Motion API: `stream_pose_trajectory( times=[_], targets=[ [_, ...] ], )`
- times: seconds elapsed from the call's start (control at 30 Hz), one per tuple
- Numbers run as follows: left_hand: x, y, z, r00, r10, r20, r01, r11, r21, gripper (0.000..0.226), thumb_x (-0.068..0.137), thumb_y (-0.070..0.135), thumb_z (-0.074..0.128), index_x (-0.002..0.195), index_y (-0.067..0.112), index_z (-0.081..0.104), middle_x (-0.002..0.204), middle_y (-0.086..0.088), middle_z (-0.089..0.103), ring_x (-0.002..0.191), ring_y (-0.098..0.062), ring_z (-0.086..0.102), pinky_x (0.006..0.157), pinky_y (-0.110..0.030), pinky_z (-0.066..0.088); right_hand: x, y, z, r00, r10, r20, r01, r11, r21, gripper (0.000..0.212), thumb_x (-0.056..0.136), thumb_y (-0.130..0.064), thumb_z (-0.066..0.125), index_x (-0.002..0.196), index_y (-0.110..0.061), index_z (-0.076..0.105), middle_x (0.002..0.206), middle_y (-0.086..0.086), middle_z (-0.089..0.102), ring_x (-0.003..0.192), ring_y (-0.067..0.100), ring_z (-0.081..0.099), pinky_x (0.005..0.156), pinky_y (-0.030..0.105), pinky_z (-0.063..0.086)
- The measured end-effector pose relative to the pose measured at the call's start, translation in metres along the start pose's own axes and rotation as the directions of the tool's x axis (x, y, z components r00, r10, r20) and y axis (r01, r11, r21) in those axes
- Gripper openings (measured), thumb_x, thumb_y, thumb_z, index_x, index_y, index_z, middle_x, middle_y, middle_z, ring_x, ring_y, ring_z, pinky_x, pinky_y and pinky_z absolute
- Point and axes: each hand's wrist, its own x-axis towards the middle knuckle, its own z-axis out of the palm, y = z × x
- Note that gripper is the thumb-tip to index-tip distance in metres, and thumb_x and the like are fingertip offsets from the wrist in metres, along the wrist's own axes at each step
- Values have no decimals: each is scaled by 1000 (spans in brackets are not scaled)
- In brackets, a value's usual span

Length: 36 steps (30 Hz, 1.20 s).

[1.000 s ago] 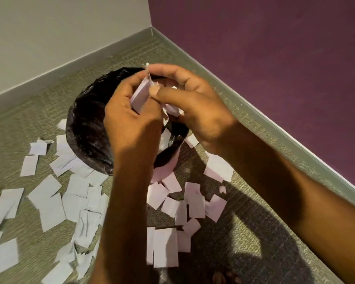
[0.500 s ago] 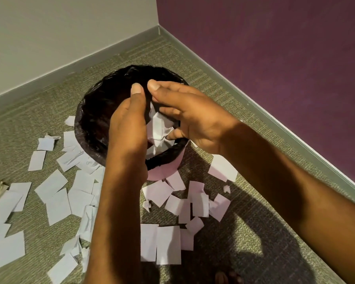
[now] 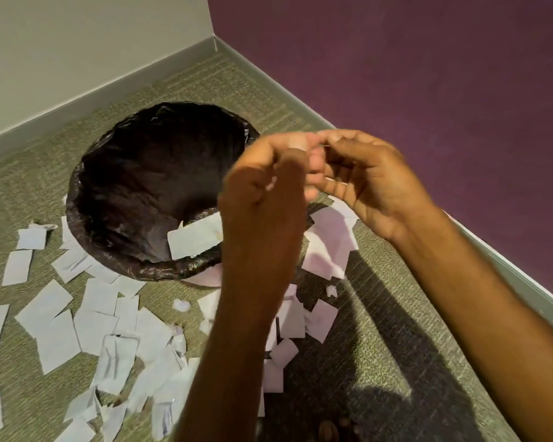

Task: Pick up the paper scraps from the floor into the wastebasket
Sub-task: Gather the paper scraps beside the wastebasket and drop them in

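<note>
A round wastebasket (image 3: 160, 269) lined with a black bag stands on the carpet near the room corner. One white scrap (image 3: 195, 236) lies against its inner near wall. Many white paper scraps (image 3: 90, 330) lie on the carpet to the left of the basket and in front of it, and more scraps (image 3: 329, 247) lie at its right side. My left hand (image 3: 262, 199) hovers over the basket's right rim with fingers curled in and nothing visible in it. My right hand (image 3: 371, 183) is beside it, fingertips touching the left hand's, fingers loosely bent and empty.
A purple wall (image 3: 428, 90) with a grey baseboard runs along the right. A pale wall (image 3: 77, 43) closes the back left. Toes (image 3: 329, 430) show at the bottom edge, in my arms' shadow on the carpet.
Both hands held a bunch of scraps over the basket, then let them drop inside. The hands have shifted right and are now empty, and one scrap rests inside the near rim.
</note>
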Motion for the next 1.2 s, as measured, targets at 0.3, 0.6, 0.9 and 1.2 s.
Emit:
stream_pose_trajectory(
  times=[0.3,0.6,0.9,1.2],
  targets=[
    [19,-165,47,938,-320,136,221,851,477,16,89,26,61,94,12,68,85,-10,71,91,-40,68,70,-42,50,6,82,-98,925,230,-303,-238,971,10,14,107,-5,62,118,-3,72,93,12,79,74,17,77,74,30,68],
    [17,-257,53,939,-306,155,53,577,815,68,85,25,82,147,12,56,130,-13,70,124,-34,63,98,-43,52,-7,147,-131,847,286,-448,-443,846,-298,6,98,2,68,103,6,69,93,26,70,78,29,63,70,42,58],
    [13,-270,59,957,-249,149,12,547,837,72,90,29,84,151,9,52,137,-14,65,130,-32,58,103,-42,49,-8,183,-125,863,200,-464,-437,755,-488,21,73,-27,74,67,-22,55,68,4,60,68,23,56,64,44,45],
    [9,-276,62,959,-257,120,82,656,750,59,94,12,74,150,10,57,139,-14,66,131,-30,60,106,-39,46,-7,185,-119,889,220,-401,-375,853,-364,9,88,-6,80,89,1,73,80,14,76,72,27,71,58,33,53]
  ],
)
